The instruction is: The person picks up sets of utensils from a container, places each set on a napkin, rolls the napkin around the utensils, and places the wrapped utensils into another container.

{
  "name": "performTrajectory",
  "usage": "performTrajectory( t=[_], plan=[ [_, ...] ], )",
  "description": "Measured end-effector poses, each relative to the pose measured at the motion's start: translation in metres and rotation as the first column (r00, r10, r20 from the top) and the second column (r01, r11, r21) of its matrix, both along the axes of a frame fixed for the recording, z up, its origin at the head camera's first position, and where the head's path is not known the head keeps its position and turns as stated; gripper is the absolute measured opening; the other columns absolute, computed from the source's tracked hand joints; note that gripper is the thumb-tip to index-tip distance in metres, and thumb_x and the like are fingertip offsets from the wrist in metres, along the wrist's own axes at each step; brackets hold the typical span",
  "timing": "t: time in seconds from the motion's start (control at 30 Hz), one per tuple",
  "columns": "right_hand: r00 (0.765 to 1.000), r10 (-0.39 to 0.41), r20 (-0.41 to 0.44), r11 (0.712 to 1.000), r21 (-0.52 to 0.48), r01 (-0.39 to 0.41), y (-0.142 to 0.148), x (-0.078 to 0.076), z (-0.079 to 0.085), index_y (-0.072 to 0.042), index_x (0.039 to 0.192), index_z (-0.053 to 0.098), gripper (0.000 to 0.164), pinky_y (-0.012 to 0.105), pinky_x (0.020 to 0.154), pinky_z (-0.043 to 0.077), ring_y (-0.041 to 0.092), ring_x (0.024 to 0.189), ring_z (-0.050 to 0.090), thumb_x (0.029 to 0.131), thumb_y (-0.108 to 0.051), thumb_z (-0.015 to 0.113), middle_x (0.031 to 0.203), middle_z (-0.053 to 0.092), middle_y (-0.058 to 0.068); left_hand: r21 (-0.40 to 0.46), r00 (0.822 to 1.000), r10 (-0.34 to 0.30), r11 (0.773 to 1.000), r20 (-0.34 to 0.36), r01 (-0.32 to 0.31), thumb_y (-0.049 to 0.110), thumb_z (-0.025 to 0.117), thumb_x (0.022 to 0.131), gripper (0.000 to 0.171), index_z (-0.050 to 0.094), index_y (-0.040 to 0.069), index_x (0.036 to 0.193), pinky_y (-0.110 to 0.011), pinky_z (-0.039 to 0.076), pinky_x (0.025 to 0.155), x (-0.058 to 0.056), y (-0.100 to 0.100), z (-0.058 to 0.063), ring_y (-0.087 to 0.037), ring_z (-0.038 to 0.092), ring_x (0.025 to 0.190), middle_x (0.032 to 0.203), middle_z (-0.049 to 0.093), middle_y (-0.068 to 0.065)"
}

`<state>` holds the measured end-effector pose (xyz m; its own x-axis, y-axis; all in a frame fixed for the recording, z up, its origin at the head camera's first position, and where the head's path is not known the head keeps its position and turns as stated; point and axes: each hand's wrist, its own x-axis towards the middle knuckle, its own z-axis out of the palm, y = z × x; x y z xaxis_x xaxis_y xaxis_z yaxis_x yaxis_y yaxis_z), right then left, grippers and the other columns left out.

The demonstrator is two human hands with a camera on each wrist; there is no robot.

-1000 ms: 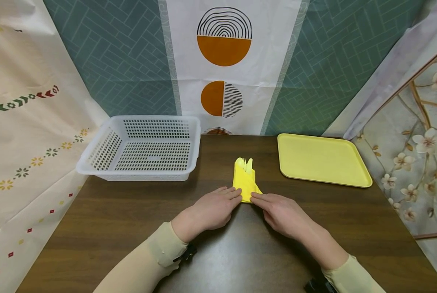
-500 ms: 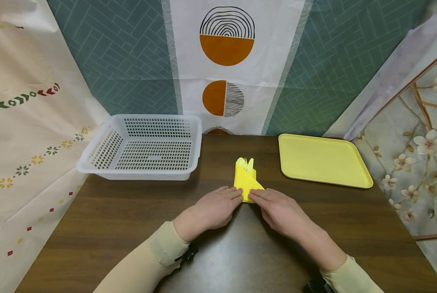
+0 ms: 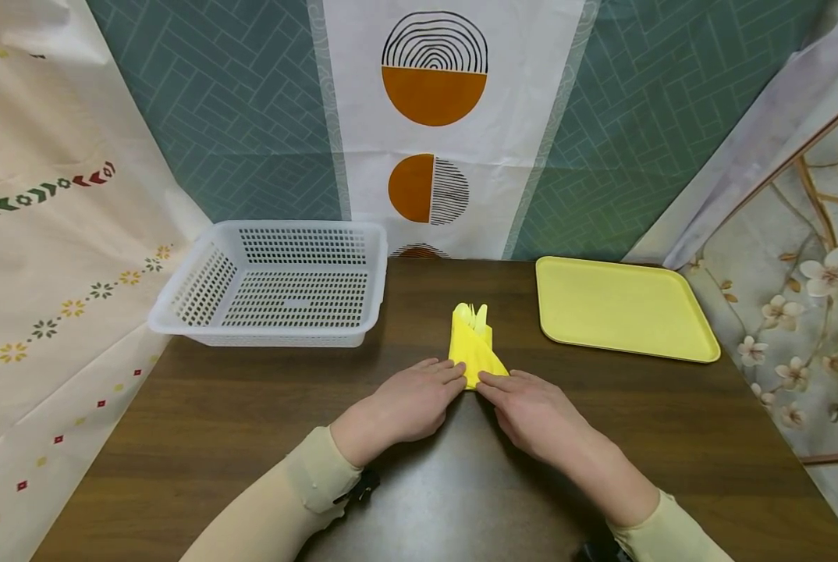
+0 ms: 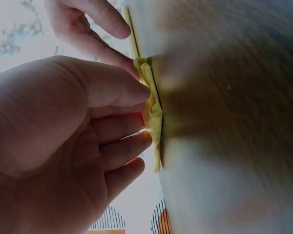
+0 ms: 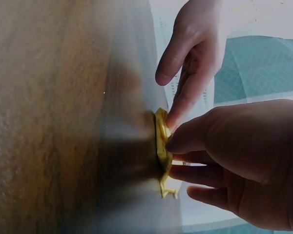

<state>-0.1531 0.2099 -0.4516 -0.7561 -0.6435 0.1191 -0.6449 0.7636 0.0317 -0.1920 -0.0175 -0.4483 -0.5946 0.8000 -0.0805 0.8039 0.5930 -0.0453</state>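
Note:
A yellow napkin (image 3: pixel 472 350) lies folded into a pouch on the wooden table. Out of its far end stick the tips of a pale yellow spoon (image 3: pixel 462 311), a fork (image 3: pixel 471 309) and a knife (image 3: pixel 482 314). My left hand (image 3: pixel 413 400) rests its extended fingertips on the napkin's lower left. From the other side my right hand (image 3: pixel 537 412) presses the lower right edge, where a corner of the cloth juts out. Both wrist views show the napkin (image 4: pixel 152 105) edge-on as a thin fold under the fingers, with each thumb close to its near edge.
A white perforated plastic basket (image 3: pixel 370 312) stands at the back left. On the back right lies a yellow rectangular tray (image 3: pixel 623 308). Patterned cloths (image 3: pixel 264 140) hang behind the table and along both sides.
My right fingers have shifted slightly over the napkin's lower right corner, and the right forearm has come a little to the left. My left hand stays on the napkin.

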Motion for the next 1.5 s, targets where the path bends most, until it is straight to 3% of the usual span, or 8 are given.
performTrajectory(
  t=[0.47, 0.83, 1.5],
  plan=[
    [1.000, -0.020, 0.020, 1.000, 0.000, 0.020, -0.001, -0.003, 0.001, -0.014, 0.133, 0.068, 0.046, 0.041, 0.100, 0.049, 0.023, 0.116, 0.065, 0.087, -0.014, 0.074, 0.134, 0.065, 0.004, 0.009, 1.000, 0.009, 1.000, -0.018, -0.009, 0.020, 0.058, 0.100, 0.046, 0.055, 0.010, 0.145, -0.038, 0.029, 0.117, 0.004, -0.002, -0.001, -0.021, 0.044, 0.141, 0.151, 0.049, -0.005],
    [1.000, 0.001, -0.008, 1.000, -0.012, -0.001, -0.002, -0.003, 0.001, -0.012, 0.131, 0.068, 0.045, 0.040, 0.100, 0.049, 0.022, 0.115, 0.066, 0.086, -0.012, 0.074, 0.132, 0.066, 0.005, 0.034, 0.995, 0.013, 0.999, -0.100, -0.009, 0.022, 0.063, 0.098, 0.038, 0.063, 0.013, 0.135, -0.041, 0.037, 0.112, 0.006, -0.001, 0.001, -0.020, 0.053, 0.132, 0.141, 0.060, -0.003],
    [1.000, -0.014, -0.008, 1.000, -0.025, 0.014, -0.002, -0.001, 0.000, -0.012, 0.131, 0.069, 0.044, 0.042, 0.102, 0.048, 0.022, 0.115, 0.066, 0.087, -0.012, 0.074, 0.132, 0.066, 0.005, 0.006, 0.996, 0.025, 1.000, -0.086, -0.025, 0.023, 0.062, 0.098, 0.041, 0.061, 0.013, 0.138, -0.041, 0.036, 0.112, 0.011, -0.002, 0.005, -0.021, 0.052, 0.133, 0.142, 0.059, -0.003]
  ],
)
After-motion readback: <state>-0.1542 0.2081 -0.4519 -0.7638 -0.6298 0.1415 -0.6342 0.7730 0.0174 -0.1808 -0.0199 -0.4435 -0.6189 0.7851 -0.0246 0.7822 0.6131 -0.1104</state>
